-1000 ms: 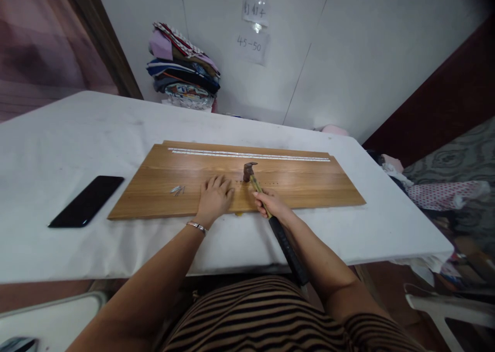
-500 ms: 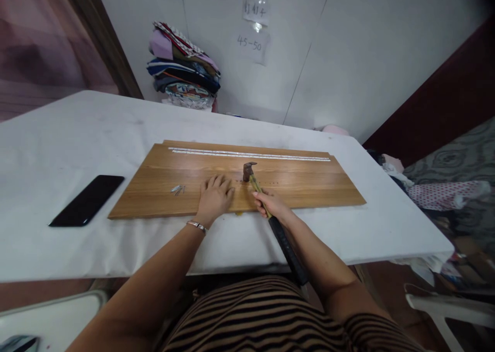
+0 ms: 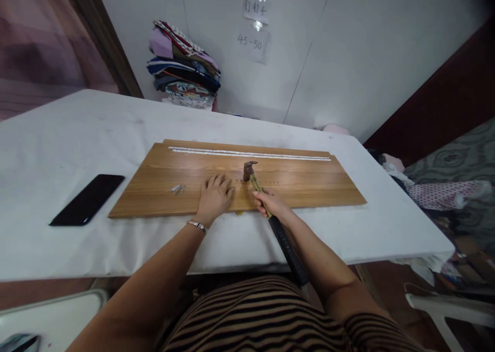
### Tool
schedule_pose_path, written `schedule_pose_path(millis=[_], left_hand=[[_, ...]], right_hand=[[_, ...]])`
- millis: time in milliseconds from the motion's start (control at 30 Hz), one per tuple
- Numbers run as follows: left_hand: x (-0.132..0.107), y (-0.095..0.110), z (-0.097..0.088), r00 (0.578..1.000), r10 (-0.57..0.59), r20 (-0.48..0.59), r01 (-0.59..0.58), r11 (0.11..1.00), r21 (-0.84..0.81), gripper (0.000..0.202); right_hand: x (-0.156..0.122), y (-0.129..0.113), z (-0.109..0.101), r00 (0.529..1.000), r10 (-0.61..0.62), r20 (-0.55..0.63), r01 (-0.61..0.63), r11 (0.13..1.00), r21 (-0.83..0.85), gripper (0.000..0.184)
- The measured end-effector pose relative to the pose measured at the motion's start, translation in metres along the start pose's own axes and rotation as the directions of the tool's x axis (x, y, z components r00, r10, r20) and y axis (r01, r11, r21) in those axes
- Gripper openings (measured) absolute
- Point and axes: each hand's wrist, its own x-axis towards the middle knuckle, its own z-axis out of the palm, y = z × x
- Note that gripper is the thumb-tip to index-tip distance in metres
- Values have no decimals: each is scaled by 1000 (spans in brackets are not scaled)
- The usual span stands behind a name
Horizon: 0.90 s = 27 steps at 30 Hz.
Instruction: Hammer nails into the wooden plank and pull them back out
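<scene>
My right hand (image 3: 271,202) is wrapped round the shaft of a claw hammer (image 3: 284,244), whose rusty head is down at the wooden board (image 3: 154,169). The black grip of the hammer runs back toward my body. Flat on the board lies my left hand (image 3: 215,196), fingers spread, just left of the hammer head. A row of small dark marks (image 3: 268,182) crosses the board by the head; whether a nail is under it I cannot tell. Several loose nails (image 3: 178,189) lie on the board to the left of my left hand.
Two white measuring strips (image 3: 247,154) run along the board's far side. A black phone (image 3: 87,200) rests on the white-covered table (image 3: 127,249) at left. Folded clothes (image 3: 185,66) are stacked by the wall. White chairs (image 3: 54,316) stand at the near corners.
Hardly anything differs. Both hands and the hammer keep the same places on the board, and the view has shifted only very slightly.
</scene>
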Motion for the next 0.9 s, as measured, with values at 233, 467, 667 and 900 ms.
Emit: schedule_pose_path(millis=[233, 467, 667, 900], left_hand=[[-1, 1, -2, 1000, -6, 7, 6, 1000, -3, 48], [-1, 1, -2, 1000, -9, 12, 9, 1000, 0, 47], [-1, 2, -3, 1000, -4, 5, 4, 1000, -3, 46], [0, 1, -2, 1000, -8, 7, 8, 1000, -8, 47]], right_hand=[[2, 3, -1, 1000, 2, -3, -2, 1000, -2, 30], [1, 3, -1, 1000, -11, -5, 11, 1000, -12, 32], [3, 4, -1, 1000, -5, -3, 5, 1000, 9, 29], [2, 0, 0, 1000, -1, -9, 1, 1000, 9, 26]])
